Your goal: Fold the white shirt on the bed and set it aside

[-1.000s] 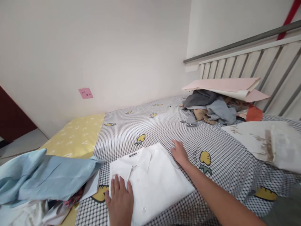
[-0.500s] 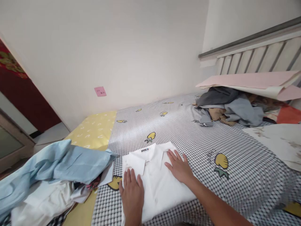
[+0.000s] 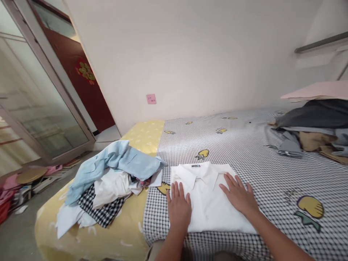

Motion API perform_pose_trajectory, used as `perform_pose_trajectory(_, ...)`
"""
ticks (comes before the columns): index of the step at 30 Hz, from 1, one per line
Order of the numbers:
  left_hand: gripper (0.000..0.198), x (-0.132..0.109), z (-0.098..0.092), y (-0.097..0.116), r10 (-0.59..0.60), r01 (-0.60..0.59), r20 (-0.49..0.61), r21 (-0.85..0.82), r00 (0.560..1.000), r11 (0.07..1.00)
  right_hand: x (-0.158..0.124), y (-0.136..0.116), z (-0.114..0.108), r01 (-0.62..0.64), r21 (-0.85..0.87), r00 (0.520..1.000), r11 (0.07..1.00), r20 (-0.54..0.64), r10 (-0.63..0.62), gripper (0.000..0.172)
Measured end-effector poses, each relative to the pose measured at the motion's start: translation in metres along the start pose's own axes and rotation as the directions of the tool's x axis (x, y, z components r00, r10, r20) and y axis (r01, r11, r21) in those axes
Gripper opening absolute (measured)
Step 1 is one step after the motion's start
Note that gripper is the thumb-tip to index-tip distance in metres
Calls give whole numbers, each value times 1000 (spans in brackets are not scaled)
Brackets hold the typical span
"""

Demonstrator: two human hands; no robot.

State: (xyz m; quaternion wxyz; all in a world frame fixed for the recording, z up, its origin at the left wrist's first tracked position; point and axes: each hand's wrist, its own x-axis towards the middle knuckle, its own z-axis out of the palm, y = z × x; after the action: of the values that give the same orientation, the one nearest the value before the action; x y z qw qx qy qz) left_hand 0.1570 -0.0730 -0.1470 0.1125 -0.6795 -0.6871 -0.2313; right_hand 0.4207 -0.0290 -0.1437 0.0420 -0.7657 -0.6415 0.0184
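A white collared shirt (image 3: 205, 203) lies folded into a flat block on the checked bedsheet (image 3: 233, 145), its collar toward the wall and a dark label inside the neck. My left hand (image 3: 179, 208) rests flat on the shirt's left edge, fingers stretched forward. On the right side, below the shoulder, my right hand (image 3: 240, 194) lies palm down with its fingers spread. Neither hand grips the cloth.
To the left, a loose heap holds a light blue garment (image 3: 138, 159), a white garment (image 3: 112, 188) and a black-and-white checked cloth (image 3: 102, 206) on yellow bedding (image 3: 127, 232). Folded dark clothes (image 3: 320, 116) lie at the right beneath a pink sheet (image 3: 318, 90). A wall stands behind.
The view has swung left, bringing more of the heap, the floor and the doorway into sight. Both hands remain flat on the shirt, the left slightly nearer its edge.
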Motion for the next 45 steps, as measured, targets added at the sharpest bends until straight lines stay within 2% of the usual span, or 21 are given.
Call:
perform_pose_trajectory(6, 51, -14, -12, -8, -25, 26, 54, -7, 998, 1000, -2, -3, -9, -8, -6, 1000, 1000, 15, 8, 72)
perform_pose_trajectory(10, 51, -16, -18, -11, 2, -3, 68, 7, 998, 1000, -9, -1, -19, 15, -14, 999, 1000, 34, -15, 66)
perform_pose_trajectory(14, 53, -13, -20, -10, 22, -27, 87, 51, 996, 998, -25, 12, -24, 61, -36, 998, 997, -14, -61, 59)
perform_pose_trajectory(18, 53, -11, -19, -10, 35, -41, 77, 76, 996, 996, -49, 32, -19, 63, -24, 994, 998, -93, -65, 55)
perform_pose_trajectory(23, 53, -11, -15, -11, 46, -50, 50, 95, 998, 994, -73, 50, -15, 4, -10, 996, 1000, -94, -5, 54)
perform_pose_trajectory(26, 53, -12, -13, -11, 52, -56, 42, 100, 998, 993, -74, 47, -29, -100, -12, 995, 995, -15, 100, 55)
perform_pose_trajectory(27, 53, -12, -13, -11, 53, -57, 40, 103, 998, 993, -72, 44, -37, -128, -21, 992, 992, -20, 128, 55)
perform_pose_trajectory(29, 54, -12, -13, -11, 53, -57, 39, 109, 998, 992, -67, 32, -50, -122, -39, 987, 992, -108, 117, 56)
perform_pose_trajectory(31, 53, -12, -14, -11, 51, -56, 43, 114, 998, 992, -61, 18, -58, -24, -45, 973, 999, -231, 12, 55)
perform_pose_trajectory(32, 53, -12, -14, -11, 48, -53, 48, 114, 998, 992, -58, 11, -58, 27, -44, 963, 999, -266, -38, 55)
perform_pose_trajectory(34, 53, -13, -14, -10, 39, -45, 58, 112, 998, 993, -53, 0, -49, 82, -35, 964, 996, -249, -88, 55)
perform_pose_trajectory(38, 52, -15, -14, -10, 21, -28, 62, 113, 998, 993, -46, -4, -18, 45, -35, 995, 998, -85, -48, 56)
perform_pose_trajectory(41, 52, -17, -13, -11, 14, -18, 56, 79, 998, 997, -42, 1, -4, 35, -49, 995, 998, -87, -40, 58)
perform_pose_trajectory(45, 53, -18, -13, -12, -5, 5, 56, 0, 998, 1000, -42, 4, -3, 32, -40, 995, 999, -97, -36, 60)
